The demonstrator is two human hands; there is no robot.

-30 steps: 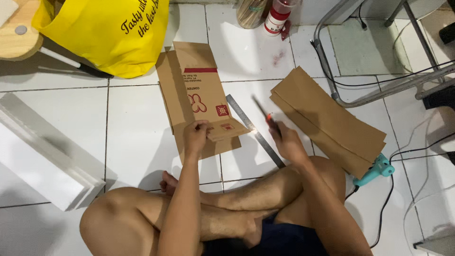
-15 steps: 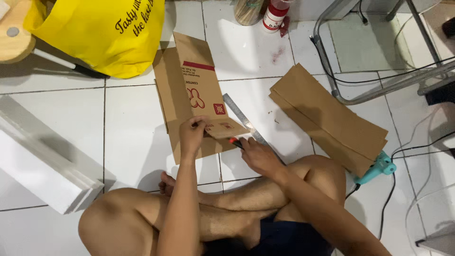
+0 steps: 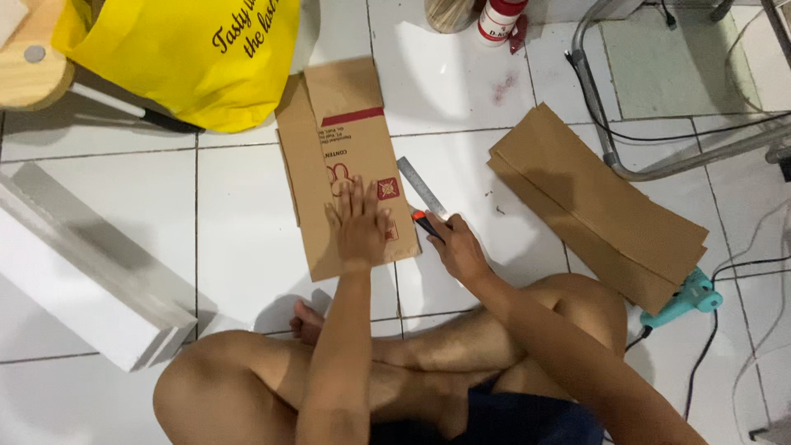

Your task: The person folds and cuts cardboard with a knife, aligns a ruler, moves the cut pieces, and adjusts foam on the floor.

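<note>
A flattened brown cardboard box piece with red print lies on the white tiled floor in front of my crossed legs. My left hand presses flat on its near end, fingers spread. My right hand grips a small red-and-black cutter at the cardboard's right edge. A metal ruler lies on the floor just beyond the cutter, slanting away to the upper left.
A stack of plain cardboard sheets lies to the right, with a teal glue gun and cables near it. A yellow bag sits at the top left, white foam boards at left, a metal frame at right.
My right hand came in from the ruler's near end to the cardboard's right edge with the cutter. My left hand slid slightly toward the cardboard's near end.
</note>
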